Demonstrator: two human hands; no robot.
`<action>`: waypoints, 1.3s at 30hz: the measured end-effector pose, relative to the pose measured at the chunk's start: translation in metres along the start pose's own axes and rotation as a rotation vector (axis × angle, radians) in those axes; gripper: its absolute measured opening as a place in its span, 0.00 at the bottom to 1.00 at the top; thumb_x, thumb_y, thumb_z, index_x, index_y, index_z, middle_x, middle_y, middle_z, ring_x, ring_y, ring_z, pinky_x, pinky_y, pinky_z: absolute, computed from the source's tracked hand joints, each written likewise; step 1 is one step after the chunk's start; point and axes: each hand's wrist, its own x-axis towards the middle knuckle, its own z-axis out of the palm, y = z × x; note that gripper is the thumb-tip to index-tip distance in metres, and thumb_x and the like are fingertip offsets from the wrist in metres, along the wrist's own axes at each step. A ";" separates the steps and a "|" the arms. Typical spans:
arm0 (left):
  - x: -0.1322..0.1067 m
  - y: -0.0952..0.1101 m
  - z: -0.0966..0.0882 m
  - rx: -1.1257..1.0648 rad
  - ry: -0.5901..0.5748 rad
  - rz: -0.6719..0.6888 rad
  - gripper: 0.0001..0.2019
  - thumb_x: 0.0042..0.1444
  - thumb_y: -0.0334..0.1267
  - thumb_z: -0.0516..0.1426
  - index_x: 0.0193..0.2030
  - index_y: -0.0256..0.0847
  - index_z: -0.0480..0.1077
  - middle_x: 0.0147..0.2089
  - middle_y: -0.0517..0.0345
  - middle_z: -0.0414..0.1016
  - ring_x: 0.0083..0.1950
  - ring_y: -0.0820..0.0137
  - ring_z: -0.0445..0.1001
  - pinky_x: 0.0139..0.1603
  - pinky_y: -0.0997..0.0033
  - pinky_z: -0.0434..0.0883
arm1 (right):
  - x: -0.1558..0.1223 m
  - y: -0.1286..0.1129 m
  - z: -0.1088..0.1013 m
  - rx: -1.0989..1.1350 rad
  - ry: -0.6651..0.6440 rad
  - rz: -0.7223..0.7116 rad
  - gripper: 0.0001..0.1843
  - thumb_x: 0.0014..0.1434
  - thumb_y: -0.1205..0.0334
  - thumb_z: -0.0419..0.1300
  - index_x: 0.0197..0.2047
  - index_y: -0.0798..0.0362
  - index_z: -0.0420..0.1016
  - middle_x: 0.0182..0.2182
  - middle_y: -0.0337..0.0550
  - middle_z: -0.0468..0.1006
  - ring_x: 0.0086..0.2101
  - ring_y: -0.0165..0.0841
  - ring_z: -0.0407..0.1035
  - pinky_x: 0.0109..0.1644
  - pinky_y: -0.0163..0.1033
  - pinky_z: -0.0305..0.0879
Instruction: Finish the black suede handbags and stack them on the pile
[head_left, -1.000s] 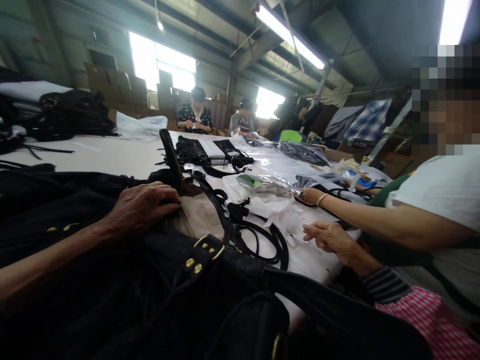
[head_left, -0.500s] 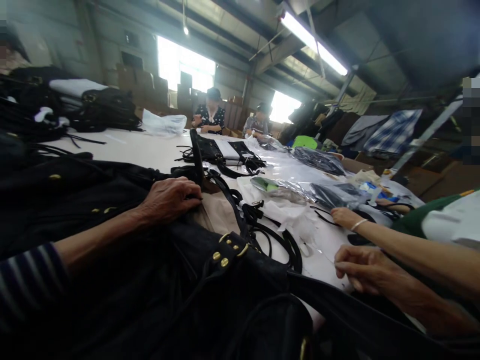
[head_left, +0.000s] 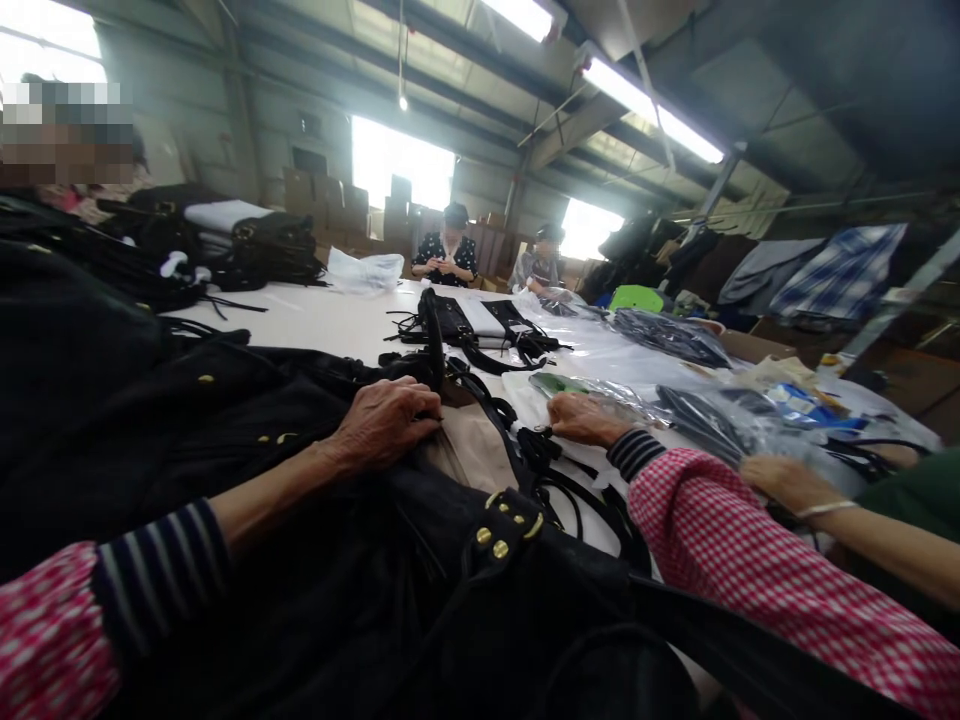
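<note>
Black, soft material fills the space before me: the large bag lies across the near side of the table, mouth open, beige lining showing. My left hand has stayed where it was, at the rim, fingers curled close together and pinching the edge beside the upright handle.

What has changed is my right hand. Half a second ago it hung free over to the right, holding nothing; now it has come across to the dark straps just beyond the bag's opening, beside the white paper. Its fingers are bent downward — whether they have closed on a strap or merely rest there, I cannot tell from this angle.

So both my hands are occupied with the work now: one steadying the rim, the other near the straps — no longer idle. The gold-coloured fitting sits on the near edge, untouched. To my right, a co-worker's hand is near the clear plastic, apart from mine.
</note>
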 end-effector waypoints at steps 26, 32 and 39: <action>-0.001 0.003 -0.002 0.013 0.041 0.088 0.06 0.60 0.38 0.57 0.36 0.44 0.76 0.40 0.59 0.79 0.46 0.64 0.73 0.42 0.66 0.63 | -0.030 -0.034 -0.078 1.095 0.323 0.306 0.09 0.40 0.71 0.68 0.19 0.56 0.70 0.19 0.41 0.72 0.22 0.29 0.67 0.22 0.31 0.66; -0.001 0.001 0.000 0.021 0.044 0.099 0.06 0.60 0.38 0.57 0.37 0.45 0.76 0.40 0.59 0.79 0.47 0.64 0.73 0.42 0.66 0.64 | -0.038 -0.121 -0.038 1.423 0.183 0.246 0.11 0.46 0.71 0.67 0.20 0.54 0.68 0.21 0.39 0.72 0.25 0.29 0.69 0.28 0.34 0.73; -0.001 0.001 0.001 0.026 0.043 0.101 0.05 0.60 0.38 0.57 0.37 0.46 0.76 0.40 0.60 0.79 0.46 0.64 0.72 0.41 0.66 0.63 | -0.020 -0.127 -0.035 1.670 0.116 0.154 0.10 0.45 0.67 0.71 0.23 0.55 0.72 0.27 0.41 0.77 0.31 0.30 0.73 0.35 0.33 0.73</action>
